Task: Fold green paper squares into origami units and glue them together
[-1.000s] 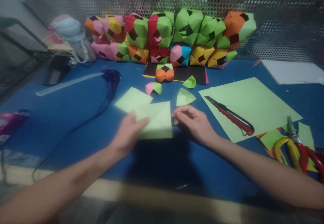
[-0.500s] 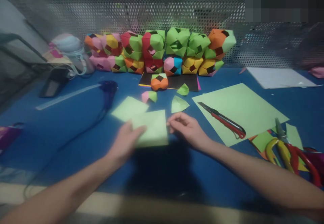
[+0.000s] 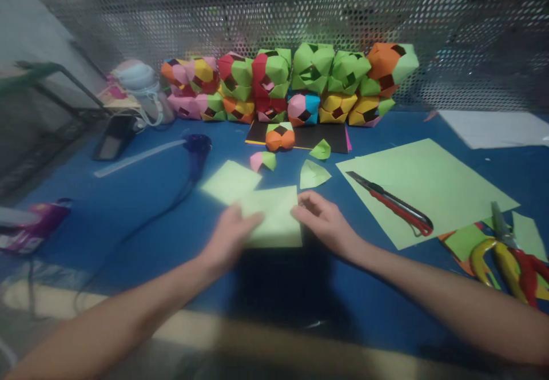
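View: camera swings a bit, so the whole table sits further right in frame than half a second ago.
Left hand [image 3: 229, 237]: pretty much same spot on the paper [image 3: 274, 217], fingers now spread flatter over its left edge.
Right hand [image 3: 323, 222]: slides in closer, fingertips now pinching the paper's right edge.
Paper: barely shifts, just gets squared up between both hands.

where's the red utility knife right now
In the head view the red utility knife lies diagonally on the large green sheet, right of the right hand and left of the scissors.
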Demonstrator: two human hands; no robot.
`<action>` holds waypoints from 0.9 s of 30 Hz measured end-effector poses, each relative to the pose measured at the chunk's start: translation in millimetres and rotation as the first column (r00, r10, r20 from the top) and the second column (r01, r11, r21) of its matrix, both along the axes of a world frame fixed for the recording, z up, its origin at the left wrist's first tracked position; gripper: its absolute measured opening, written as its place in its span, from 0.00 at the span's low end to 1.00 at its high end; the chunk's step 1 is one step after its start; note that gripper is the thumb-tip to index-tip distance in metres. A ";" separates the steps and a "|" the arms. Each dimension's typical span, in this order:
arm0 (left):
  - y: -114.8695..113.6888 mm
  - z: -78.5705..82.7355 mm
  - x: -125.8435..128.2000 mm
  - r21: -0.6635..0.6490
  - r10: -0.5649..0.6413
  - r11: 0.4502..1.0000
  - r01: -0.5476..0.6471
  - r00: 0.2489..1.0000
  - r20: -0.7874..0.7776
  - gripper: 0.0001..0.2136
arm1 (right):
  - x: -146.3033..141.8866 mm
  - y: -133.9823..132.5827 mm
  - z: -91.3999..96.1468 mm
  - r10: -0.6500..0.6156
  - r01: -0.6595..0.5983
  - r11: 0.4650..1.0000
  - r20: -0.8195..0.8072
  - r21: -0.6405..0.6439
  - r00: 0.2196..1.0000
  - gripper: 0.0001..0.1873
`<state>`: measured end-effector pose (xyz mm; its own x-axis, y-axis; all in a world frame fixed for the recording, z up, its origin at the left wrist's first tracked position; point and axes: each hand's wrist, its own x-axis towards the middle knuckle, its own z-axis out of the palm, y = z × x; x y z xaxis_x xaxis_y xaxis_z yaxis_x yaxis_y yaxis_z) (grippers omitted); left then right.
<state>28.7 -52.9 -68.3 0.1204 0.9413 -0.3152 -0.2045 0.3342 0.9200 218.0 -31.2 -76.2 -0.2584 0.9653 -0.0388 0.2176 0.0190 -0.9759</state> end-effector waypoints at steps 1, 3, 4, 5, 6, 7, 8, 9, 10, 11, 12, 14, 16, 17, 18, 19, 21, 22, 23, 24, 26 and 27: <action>-1.1 -0.2 1.1 -0.006 -0.006 1.000 0.006 1.000 0.012 0.23 | -1.4 0.0 -0.3 -0.012 0.012 1.000 -0.014 -0.002 1.000 0.11; -2.8 -1.6 2.6 -0.011 -0.010 1.000 0.010 1.000 0.019 0.23 | -3.2 0.1 -0.6 -0.044 0.044 0.999 -0.025 0.001 0.999 0.10; -3.4 -2.6 3.0 -0.010 -0.008 1.000 0.008 1.000 0.013 0.23 | -3.7 0.1 -0.5 -0.057 0.057 0.998 -0.020 0.007 0.998 0.09; -3.7 -3.8 3.1 -0.006 -0.005 1.000 0.005 1.000 0.002 0.23 | -3.9 -0.1 -0.3 -0.064 0.065 0.998 -0.014 0.014 0.998 0.09; -3.8 -4.8 3.1 -0.002 0.001 1.000 -0.001 1.000 -0.010 0.22 | -4.0 -0.5 0.0 -0.068 0.068 0.997 -0.009 0.023 0.998 0.08; -3.8 -5.7 3.1 0.003 0.006 1.000 -0.005 1.000 -0.023 0.22 | -3.9 -1.0 0.2 -0.070 0.070 0.997 -0.007 0.032 0.998 0.08; -3.7 -6.3 3.0 0.006 0.010 1.000 -0.010 0.999 -0.035 0.21 | -3.9 -1.6 0.3 -0.069 0.069 0.997 -0.009 0.041 0.998 0.08; -3.6 -6.6 3.1 0.009 0.017 1.000 -0.017 0.999 -0.049 0.20 | -3.9 -2.3 0.2 -0.068 0.068 0.996 -0.012 0.049 0.998 0.08; -3.5 -6.4 3.2 0.013 0.025 1.000 -0.024 0.997 -0.067 0.19 | -3.8 -2.9 -0.1 -0.065 0.066 0.996 -0.014 0.054 0.998 0.08; -3.5 -5.8 3.6 0.015 0.032 0.999 -0.031 0.995 -0.090 0.18 | -3.7 -3.4 -0.5 -0.063 0.064 0.996 -0.016 0.057 0.998 0.08; -3.4 -4.8 4.1 0.016 0.038 0.999 -0.036 0.992 -0.120 0.18 | -3.6 -3.9 -0.9 -0.063 0.064 0.996 -0.015 0.060 0.998 0.08; -3.4 -1.9 5.5 0.023 0.052 0.999 -0.048 0.980 -0.192 0.16 | -3.4 -4.5 -1.5 -0.067 0.068 0.995 -0.016 0.068 0.998 0.08; -3.3 1.1 6.7 0.030 0.058 0.998 -0.052 0.964 -0.261 0.14 | -3.4 -5.0 -1.6 -0.072 0.074 0.994 -0.021 0.081 0.997 0.07; -3.1 2.3 7.1 0.033 0.056 0.998 -0.049 0.957 -0.286 0.13 | -3.4 -5.3 -1.4 -0.078 0.079 0.993 -0.023 0.088 0.997 0.07; -2.9 3.3 7.4 0.036 0.050 0.998 -0.041 0.951 -0.305 0.12 | -3.5 -5.6 -1.2 -0.083 0.085 0.992 -0.023 0.094 0.996 0.06; -2.6 4.0 7.5 0.040 0.043 0.999 -0.032 0.946 -0.323 0.12 | -3.6 -5.9 -0.8 -0.090 0.092 0.991 -0.021 0.100 0.996 0.06; -2.1 4.5 7.4 0.052 0.041 0.998 -0.024 0.929 -0.368 0.12 | -3.8 -6.6 -0.5 -0.104 0.104 0.988 -0.011 0.116 0.995 0.06; -1.9 4.5 7.3 0.061 0.048 0.998 -0.026 0.919 -0.392 0.13 | -3.9 -7.0 -0.6 -0.109 0.109 0.986 -0.005 0.127 0.994 0.06; -1.9 4.3 7.2 0.069 0.055 0.997 -0.028 0.909 -0.413 0.13 | -4.0 -7.3 -0.9 -0.112 0.111 0.984 -0.001 0.140 0.994 0.05; -1.9 3.9 7.1 0.074 0.058 0.997 -0.030 0.905 -0.420 0.14 | -4.0 -7.5 -1.4 -0.114 0.112 0.981 0.002 0.156 0.994 0.05; -2.0 2.9 6.9 0.073 0.051 0.997 -0.025 0.924 -0.378 0.15 | -3.9 -8.0 -3.2 -0.112 0.108 0.976 0.007 0.188 0.994 0.05; -2.2 2.2 6.9 0.071 0.045 0.997 -0.023 0.942 -0.334 0.16 | -3.8 -8.2 -4.3 -0.108 0.103 0.973 0.013 0.205 0.994 0.05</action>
